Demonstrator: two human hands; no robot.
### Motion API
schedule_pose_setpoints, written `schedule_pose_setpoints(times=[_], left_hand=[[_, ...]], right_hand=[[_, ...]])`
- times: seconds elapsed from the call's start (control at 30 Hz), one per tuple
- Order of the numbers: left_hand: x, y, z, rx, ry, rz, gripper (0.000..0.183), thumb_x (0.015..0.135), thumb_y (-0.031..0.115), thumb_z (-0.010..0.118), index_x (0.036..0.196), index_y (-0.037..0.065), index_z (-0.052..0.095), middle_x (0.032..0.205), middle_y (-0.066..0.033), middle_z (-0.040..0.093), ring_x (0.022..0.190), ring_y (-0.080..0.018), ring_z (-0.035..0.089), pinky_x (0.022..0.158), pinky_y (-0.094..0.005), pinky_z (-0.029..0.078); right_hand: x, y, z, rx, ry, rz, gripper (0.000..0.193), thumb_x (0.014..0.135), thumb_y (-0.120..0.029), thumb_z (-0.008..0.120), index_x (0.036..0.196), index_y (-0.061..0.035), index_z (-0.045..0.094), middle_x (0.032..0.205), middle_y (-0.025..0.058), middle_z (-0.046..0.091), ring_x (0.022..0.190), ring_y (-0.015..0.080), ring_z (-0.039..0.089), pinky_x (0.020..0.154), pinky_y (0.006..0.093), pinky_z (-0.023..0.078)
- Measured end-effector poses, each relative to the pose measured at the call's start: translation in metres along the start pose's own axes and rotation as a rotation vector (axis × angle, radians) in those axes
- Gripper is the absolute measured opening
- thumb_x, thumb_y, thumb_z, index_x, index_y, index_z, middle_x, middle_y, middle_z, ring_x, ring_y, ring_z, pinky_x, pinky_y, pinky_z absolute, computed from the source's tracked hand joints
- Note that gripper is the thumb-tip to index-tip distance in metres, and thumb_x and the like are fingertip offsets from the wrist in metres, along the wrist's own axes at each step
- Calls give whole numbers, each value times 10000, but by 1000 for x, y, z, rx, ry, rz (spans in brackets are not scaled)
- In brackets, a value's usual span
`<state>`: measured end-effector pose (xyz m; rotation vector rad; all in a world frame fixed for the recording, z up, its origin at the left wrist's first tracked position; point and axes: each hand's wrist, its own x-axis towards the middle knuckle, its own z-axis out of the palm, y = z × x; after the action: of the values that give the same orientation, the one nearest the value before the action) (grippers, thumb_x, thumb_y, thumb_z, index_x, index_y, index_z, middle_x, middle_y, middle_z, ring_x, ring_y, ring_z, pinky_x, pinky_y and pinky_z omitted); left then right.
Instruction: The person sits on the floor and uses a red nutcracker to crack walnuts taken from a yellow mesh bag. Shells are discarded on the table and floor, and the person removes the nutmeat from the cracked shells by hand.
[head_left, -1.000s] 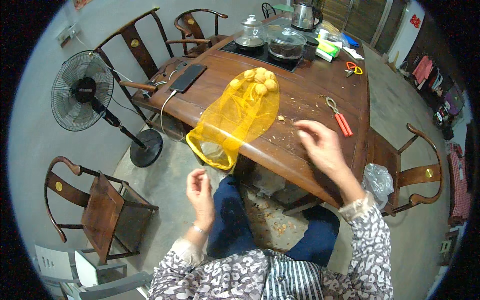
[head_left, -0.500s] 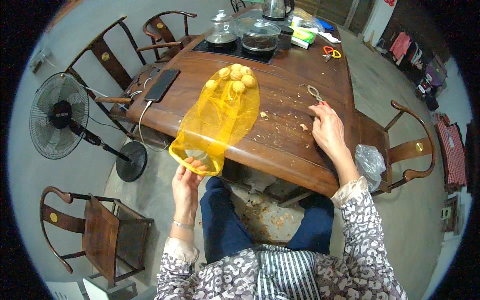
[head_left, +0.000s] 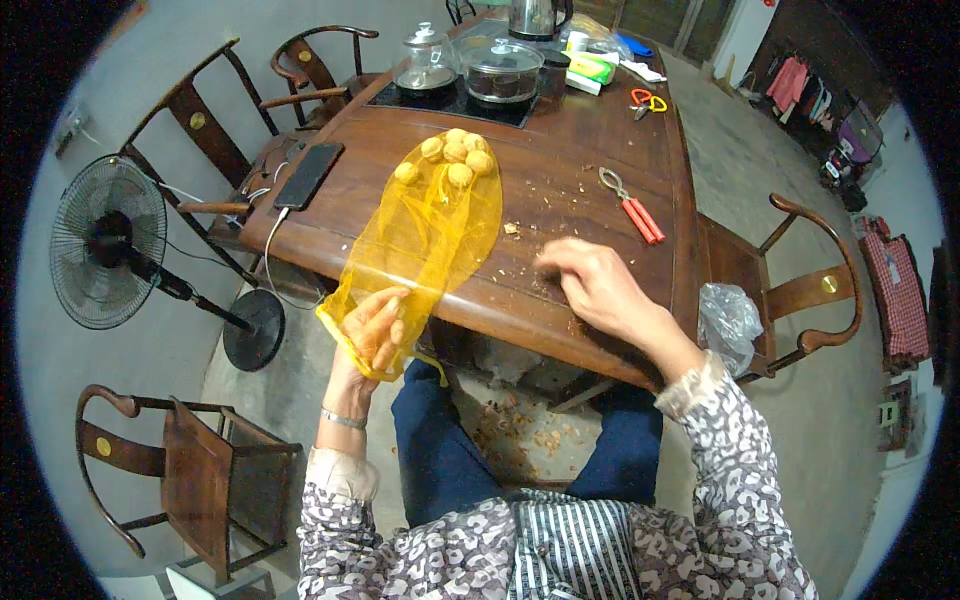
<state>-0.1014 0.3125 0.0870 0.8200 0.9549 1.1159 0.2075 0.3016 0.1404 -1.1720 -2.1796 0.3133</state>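
A yellow mesh bag [head_left: 425, 235] lies across the near edge of the table, with several walnuts [head_left: 460, 175] bunched in its far end. My left hand [head_left: 375, 328] is inside the bag's mouth, its bent fingers apart and showing through the mesh; no walnut is in them. My right hand [head_left: 605, 290] is low over the tabletop to the right of the bag, fingers reaching left and slightly blurred. Small shell bits [head_left: 512, 229] lie around its fingertips. Beyond that hand, a nutcracker with red handles [head_left: 640, 215] rests on the table, touched by neither hand.
On the wooden table [head_left: 370, 130] are a phone [head_left: 309, 175] with a cable, glass pots [head_left: 500, 72] on a black hob, and scissors [head_left: 645, 103]. Chairs [head_left: 205, 470] and a standing fan [head_left: 108, 240] surround it. A clear plastic bag [head_left: 730, 325] sits on the right chair.
My right hand has let go of the nutcracker and moved left and nearer. My left hand has gone from the bag's rim into its mouth.
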Motion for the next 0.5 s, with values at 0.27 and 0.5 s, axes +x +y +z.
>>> schedule_pose_setpoints(times=[0.27, 0.5], left_hand=[[8, 21, 20, 223, -161, 137, 266, 906, 155, 619, 1128, 10, 598, 751, 21, 566, 632, -41, 509, 561, -172, 400], [46, 27, 23, 1017, 56, 708, 267, 844, 126, 636, 1085, 10, 628, 987, -141, 667, 892, -294, 636, 813, -353, 496]], right_hand=[[47, 12, 34, 8, -59, 9, 329, 732, 17, 471, 1002, -10, 658, 1015, 190, 645, 967, 360, 606, 854, 418, 491], [45, 10, 40, 74, 139, -31, 296, 727, 13, 494, 973, -20, 655, 946, 173, 656, 859, 347, 635, 772, 401, 526]])
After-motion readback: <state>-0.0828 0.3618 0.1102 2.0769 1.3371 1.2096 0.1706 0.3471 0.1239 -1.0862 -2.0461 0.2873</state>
